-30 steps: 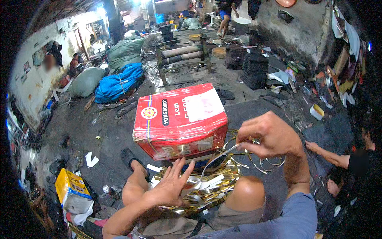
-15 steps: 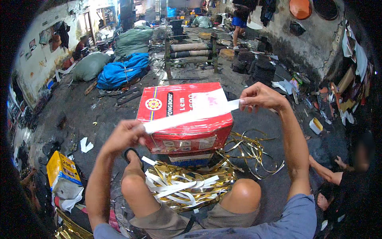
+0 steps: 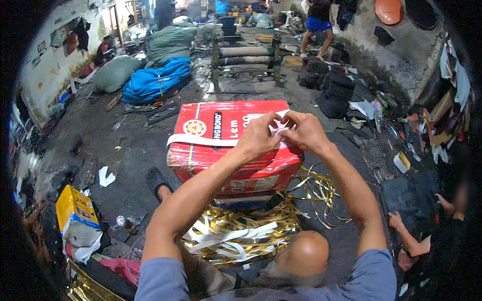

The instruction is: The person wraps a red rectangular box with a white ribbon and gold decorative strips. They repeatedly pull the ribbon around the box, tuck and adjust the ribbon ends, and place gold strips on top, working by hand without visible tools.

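A red carton (image 3: 201,155) stands between my knees. Across its top lies a white strip (image 3: 203,141), its left end bent over the carton's edge. My left hand (image 3: 261,136) is closed, fingertips pinched together above the right part of the top. Close against it, my right hand (image 3: 305,131) pinches too, the two making a ring of fingers. They seem to hold the strip's other end, though fingers mostly hide it. Below the carton is a heap of gold and white strips (image 3: 241,232), with more gold strips (image 3: 321,193) looping to the right.
A yellow box (image 3: 76,208) sits at left, near a pink cloth (image 3: 123,269). Ahead are a blue tarp bundle (image 3: 158,80), a low rack (image 3: 246,60) and dark stacks (image 3: 335,95). Another person's hands (image 3: 401,226) rest by a dark sheet at right; someone in blue shorts (image 3: 319,24) stands far off.
The strip, stretched taut between my hands before, now lies on the carton. My left hand has let go of its left end and moved right, beside my right hand.
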